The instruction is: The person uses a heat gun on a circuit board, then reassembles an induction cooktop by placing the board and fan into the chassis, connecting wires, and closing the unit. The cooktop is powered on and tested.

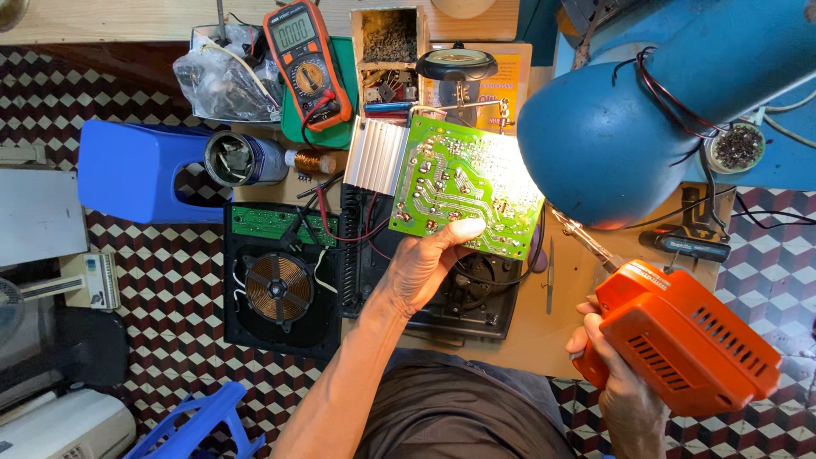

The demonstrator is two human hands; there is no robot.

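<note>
A blue desk lamp (612, 127) is shining over a green circuit board (463, 183), which the left hand (425, 263) is pinching by its near edge, solder side up, above an opened induction cooker (289, 285). Right of the board, the right hand (625, 382) is gripping an orange soldering gun (680, 336), tip apart from the board. Held by one edge, the board risks tilting or slipping under the tip's pressure.
</note>
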